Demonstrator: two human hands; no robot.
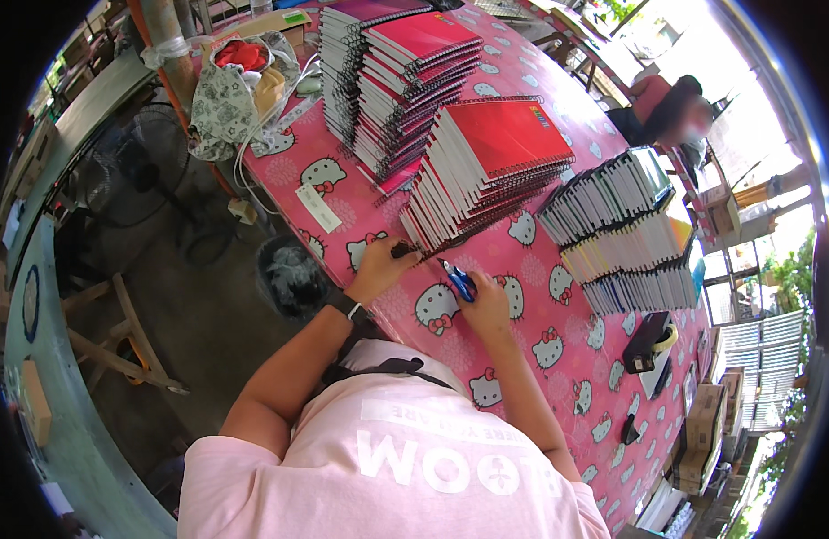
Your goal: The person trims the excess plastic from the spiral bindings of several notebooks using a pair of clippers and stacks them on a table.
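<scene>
A fanned stack of red-covered spiral notebooks (513, 135) stands in front of me on the table, its wire coils along the near right side. At the stack's lowest corner my left hand (381, 269) has its fingers curled in, pinching the edge of a spiral notebook (425, 244); the fingertips partly hide the spot. My right hand (486, 305) is closed round blue-handled pliers (462, 282), whose small jaws point at that same corner, close to the left fingers. Whether the jaws touch the wire is too small to tell.
More red notebooks (419, 40) stand behind. To the right are stacks of other spiral notebooks (626, 238) and a black tape dispenser (648, 343). A cloth bag (230, 103) lies at the far left edge, near a paper strip (318, 207). Another person (661, 108) sits across the table.
</scene>
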